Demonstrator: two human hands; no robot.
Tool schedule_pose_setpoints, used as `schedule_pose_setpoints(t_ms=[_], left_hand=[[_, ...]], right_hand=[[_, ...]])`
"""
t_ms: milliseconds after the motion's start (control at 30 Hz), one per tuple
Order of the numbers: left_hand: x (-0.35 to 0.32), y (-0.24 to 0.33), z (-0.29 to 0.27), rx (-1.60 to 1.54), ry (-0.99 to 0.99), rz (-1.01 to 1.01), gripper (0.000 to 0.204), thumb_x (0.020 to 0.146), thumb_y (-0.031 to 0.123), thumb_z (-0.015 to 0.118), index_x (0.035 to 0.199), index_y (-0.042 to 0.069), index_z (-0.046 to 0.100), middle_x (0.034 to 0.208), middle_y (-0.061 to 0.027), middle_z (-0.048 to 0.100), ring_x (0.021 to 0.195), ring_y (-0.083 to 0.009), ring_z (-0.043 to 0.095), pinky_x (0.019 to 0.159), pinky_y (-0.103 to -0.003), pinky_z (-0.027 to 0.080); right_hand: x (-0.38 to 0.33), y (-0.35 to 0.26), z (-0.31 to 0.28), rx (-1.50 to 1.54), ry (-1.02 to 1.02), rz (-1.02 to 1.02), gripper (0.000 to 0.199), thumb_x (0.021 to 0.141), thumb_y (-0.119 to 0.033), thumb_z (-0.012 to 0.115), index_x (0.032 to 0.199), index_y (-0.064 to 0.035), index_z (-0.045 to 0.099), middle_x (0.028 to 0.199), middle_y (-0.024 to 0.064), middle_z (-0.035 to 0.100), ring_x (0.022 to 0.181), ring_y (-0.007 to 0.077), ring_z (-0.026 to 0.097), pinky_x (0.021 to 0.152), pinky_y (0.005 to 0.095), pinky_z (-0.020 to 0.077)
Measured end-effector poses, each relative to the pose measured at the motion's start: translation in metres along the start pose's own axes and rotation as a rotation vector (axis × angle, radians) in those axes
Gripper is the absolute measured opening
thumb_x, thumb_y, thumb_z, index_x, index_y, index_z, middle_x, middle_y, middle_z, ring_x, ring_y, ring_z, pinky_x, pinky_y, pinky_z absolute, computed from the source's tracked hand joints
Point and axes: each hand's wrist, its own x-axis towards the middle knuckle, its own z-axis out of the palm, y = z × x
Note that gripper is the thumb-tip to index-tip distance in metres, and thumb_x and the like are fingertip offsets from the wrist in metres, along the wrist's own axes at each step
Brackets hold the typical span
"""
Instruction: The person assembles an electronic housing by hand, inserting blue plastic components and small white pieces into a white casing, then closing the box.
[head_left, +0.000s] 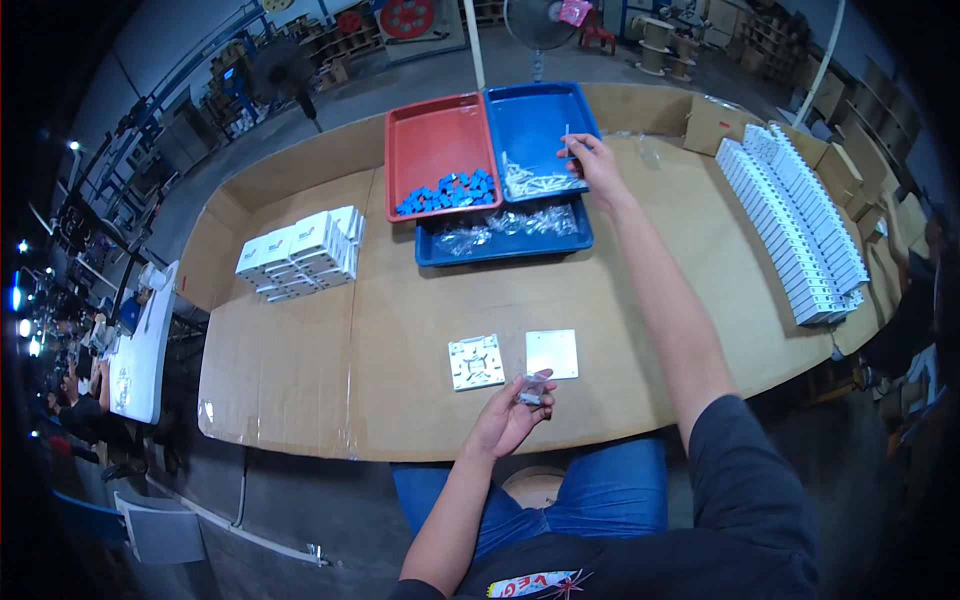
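Observation:
My left hand (504,422), palm up at the near edge of the table, is closed on a small clear plastic bag (533,388) with small parts inside. Just beyond it lie two square white plastic pieces: an open plate with moulded details (475,362) and a plain flat cover (552,352). My right hand (597,168) reaches far forward over the right edge of the upper blue tray (530,110). Its fingers pinch a thin white stick (567,130). Similar white sticks (535,182) lie in a heap at that tray's near end.
Beside the blue tray stands a red tray (435,130) with small blue pieces (450,193). A lower blue tray (505,257) holds clear plastic bags (500,230). White boxes (305,250) are stacked at left; long rows of white units (790,225) stand at right. Cardboard walls (290,185) edge the table.

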Motion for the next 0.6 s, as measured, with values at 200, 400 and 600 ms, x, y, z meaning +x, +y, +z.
schedule_pose_setpoints(t_ms=[200, 400, 600], left_hand=[[0.002, -0.002, 0.004, 0.015, 0.01, 0.013, 0.056, 0.112, 0.037, 0.049, 0.151, -0.003, 0.047, 0.127, -0.0141, 0.064, 0.105, -0.0223, 0.063, 0.093, -0.036, 0.054], [0.012, 0.013, 0.047, -0.07, 0.054, 0.232, 0.052, 0.112, 0.042, 0.046, 0.148, 0.006, 0.053, 0.125, -0.006, 0.068, 0.096, -0.0164, 0.066, 0.085, -0.032, 0.056], [-0.013, 0.038, 0.114, 0.004, 0.066, 0.288, 0.054, 0.111, 0.045, 0.047, 0.146, 0.005, 0.055, 0.126, -0.0074, 0.071, 0.097, -0.0178, 0.071, 0.079, -0.032, 0.058]], right_hand=[[-0.116, -0.085, 0.018, 0.514, -0.139, -0.023, 0.018, 0.105, -0.017, 0.064, 0.118, -0.0039, 0.068, 0.092, 0.0001, 0.065, 0.071, 0.0054, 0.057, 0.064, 0.0224, 0.0464], [-0.207, -0.091, 0.02, 0.669, 0.08, -0.178, 0.02, 0.098, -0.006, 0.071, 0.116, 0.0022, 0.067, 0.092, 0.003, 0.066, 0.071, 0.0076, 0.055, 0.063, 0.023, 0.0448], [-0.271, -0.089, 0.043, 0.366, 0.026, -0.094, 0.016, 0.095, -0.005, 0.076, 0.109, 0.0, 0.076, 0.084, -0.0001, 0.069, 0.067, 0.0039, 0.052, 0.06, 0.0206, 0.0381]])
